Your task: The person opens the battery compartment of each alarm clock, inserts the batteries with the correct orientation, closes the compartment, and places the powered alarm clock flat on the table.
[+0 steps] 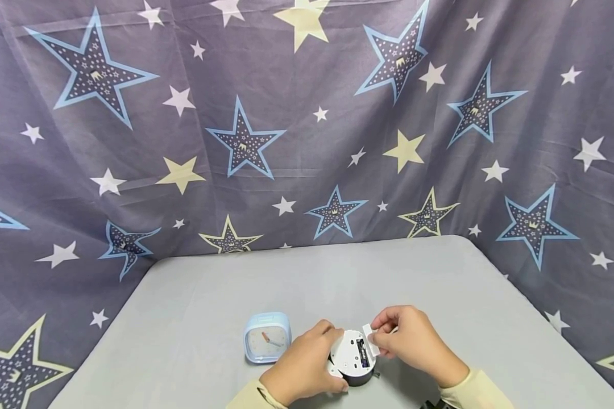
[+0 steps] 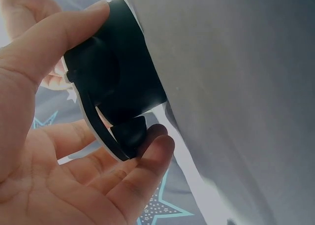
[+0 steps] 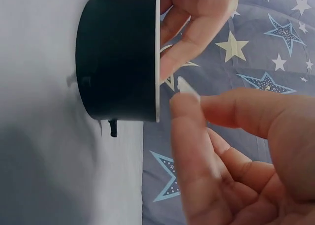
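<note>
A round clock [image 1: 345, 357] with a white back and black body [image 3: 118, 57] lies face down on the table. Its battery compartment [image 1: 362, 353] is uncovered, with something dark inside. My left hand [image 1: 307, 363] grips the clock by its left side, the thumb and fingers spread around the edge. In the left wrist view, a rounded black knob-like part [image 2: 129, 136] sits near those fingertips. Between thumb and forefinger, my right hand [image 1: 414, 341] pinches a small white battery cover [image 1: 370, 339], held just off the clock's right edge.
A light blue square alarm clock [image 1: 268, 337] stands left of my left hand, its dial facing me. The grey table [image 1: 307, 284] ends at a star-patterned curtain [image 1: 307, 142] behind and on both sides. A small dark peg [image 3: 113, 128] sticks out from the black clock's side.
</note>
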### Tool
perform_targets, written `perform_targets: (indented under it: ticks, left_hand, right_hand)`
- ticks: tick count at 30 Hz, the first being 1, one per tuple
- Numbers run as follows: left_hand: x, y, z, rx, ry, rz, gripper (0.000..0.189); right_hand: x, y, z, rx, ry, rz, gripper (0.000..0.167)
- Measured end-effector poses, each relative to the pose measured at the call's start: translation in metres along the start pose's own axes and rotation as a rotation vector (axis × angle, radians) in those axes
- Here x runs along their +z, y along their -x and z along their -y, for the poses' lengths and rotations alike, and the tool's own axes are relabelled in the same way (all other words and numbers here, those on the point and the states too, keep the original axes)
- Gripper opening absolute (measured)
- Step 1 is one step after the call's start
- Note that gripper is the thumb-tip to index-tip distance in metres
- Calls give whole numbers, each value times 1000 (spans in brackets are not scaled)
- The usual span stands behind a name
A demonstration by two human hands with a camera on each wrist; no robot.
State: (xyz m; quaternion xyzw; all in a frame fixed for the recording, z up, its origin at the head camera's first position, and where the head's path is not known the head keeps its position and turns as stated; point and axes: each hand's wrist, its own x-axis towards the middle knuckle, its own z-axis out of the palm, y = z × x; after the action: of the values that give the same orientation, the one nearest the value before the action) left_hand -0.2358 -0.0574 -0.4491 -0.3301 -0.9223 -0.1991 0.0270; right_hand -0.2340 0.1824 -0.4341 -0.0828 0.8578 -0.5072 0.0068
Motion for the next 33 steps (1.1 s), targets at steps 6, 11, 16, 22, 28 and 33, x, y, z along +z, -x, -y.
perform_targets:
  ticks: [6,11,16,22,28,33]
  left_hand:
    - [0,0,0,4,-4,-5,89]
    - [0,0,0,3,-4,1,88]
    - [0,0,1,-5,-5,8,89]
    - [0,-1,1,-7,4,10,88]
    - [0,0,0,-1,4,7,86]
    - [0,0,0,-8,-2,14,87]
  right_hand:
    - [1,-1,-2,15,103,-18,13]
    - [4,-1,-2,-11,133,-26,18]
    - [8,0,-2,-66,183,-36,21]
    - [11,1,-2,-129,234,-41,21]
    - [16,1,-2,-139,271,-36,20]
    - [19,1,1,-137,289,-42,17]
